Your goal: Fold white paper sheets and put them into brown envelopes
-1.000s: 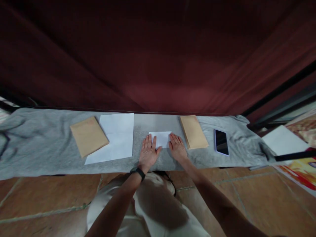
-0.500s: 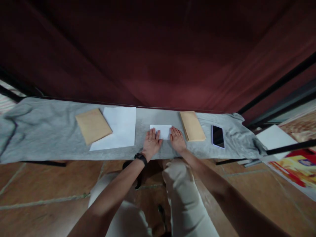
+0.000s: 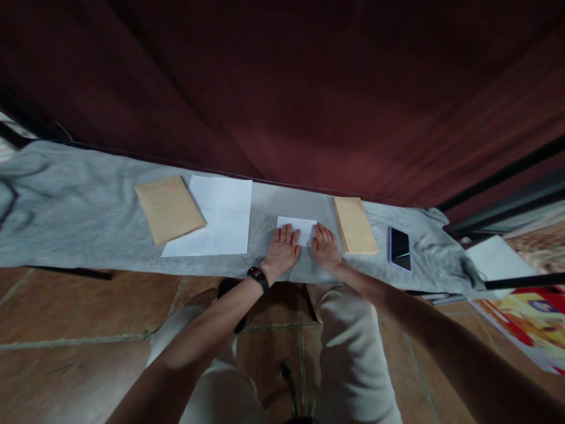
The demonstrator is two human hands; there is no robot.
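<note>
Pressing flat with fingers spread, the left hand and the right hand lie side by side on the near edge of a small folded white paper; neither hand is closed around it, both palms simply bear down. The paper rests on a grey cloth that covers the long table. Just right of the right hand lies a stack of brown envelopes, whose contents cannot be seen, and beyond it a dark phone. To the left, a white sheet lies partly under another brown envelope. A dark red curtain hangs behind.
</note>
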